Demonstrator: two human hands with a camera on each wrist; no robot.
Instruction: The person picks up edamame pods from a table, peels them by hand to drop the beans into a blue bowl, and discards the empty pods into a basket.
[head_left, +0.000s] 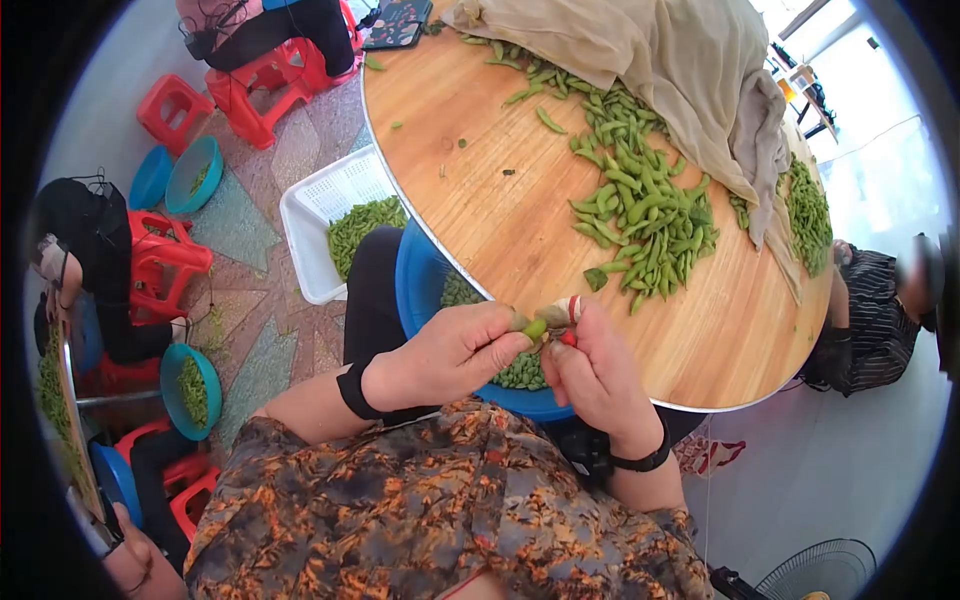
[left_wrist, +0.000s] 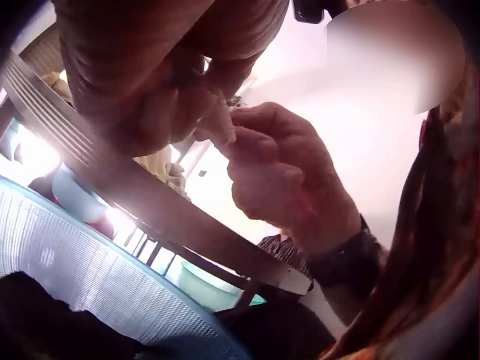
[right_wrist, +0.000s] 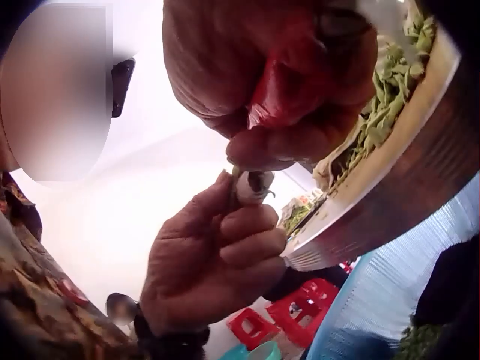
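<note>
Over the blue basket [head_left: 415,280], my left hand [head_left: 445,350] pinches a green soybean pod [head_left: 536,328] between thumb and finger. My right hand [head_left: 600,375] meets it from the other side, its curled fingers gripping the pod's other end. A pale wrap [head_left: 556,313] with a red band covers a digit of that hand, and a red wrapping [right_wrist: 289,94] shows on another in the right wrist view. Shelled green beans [head_left: 520,376] lie in the basket below, partly hidden by my hands. In the left wrist view the fingers mostly hide the pod.
The round wooden table [head_left: 480,190] bears a heap of soybean pods [head_left: 645,215] partly under a beige cloth [head_left: 640,50]. A white crate [head_left: 305,235] of pods stands on the floor at left. Red stools [head_left: 170,265], teal basins [head_left: 190,390] and other people surround the space.
</note>
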